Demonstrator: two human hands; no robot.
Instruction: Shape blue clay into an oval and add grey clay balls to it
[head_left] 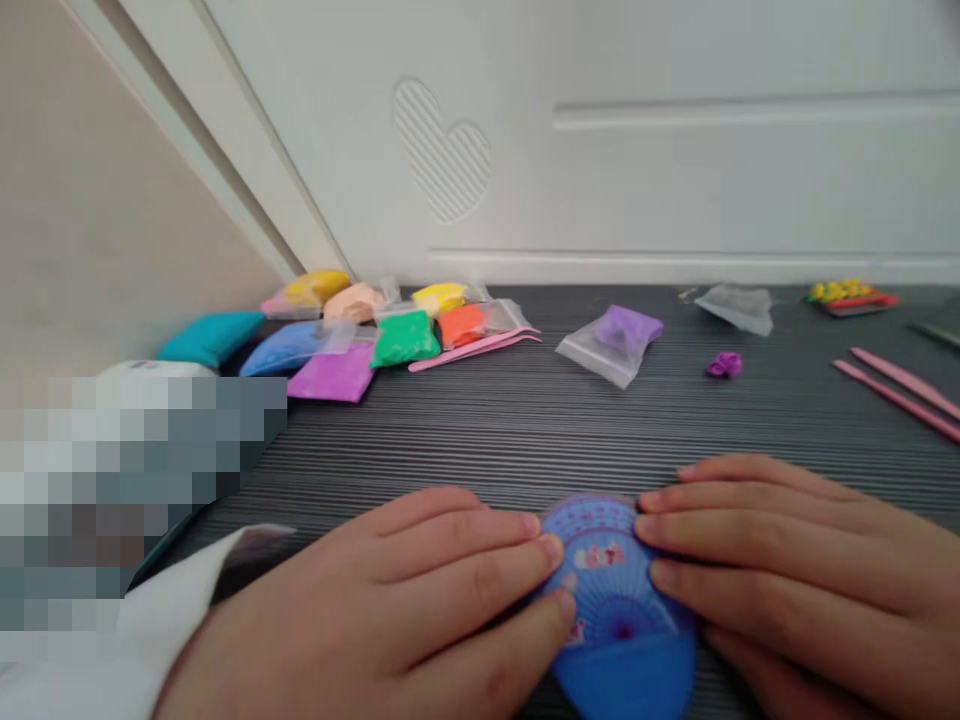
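Blue oval case [619, 600] lies flat on the table [480, 440], printed side up, long axis running fore-aft toward the person. It sits between both hands, near edge out of frame. Left hand [360, 600] and right hand [795, 560] grasp it from either side, fingers extended, not clenched.

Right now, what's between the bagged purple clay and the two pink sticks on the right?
The head view shows a small crumpled lump of purple clay lying between the bagged purple clay and the two pink modelling sticks.
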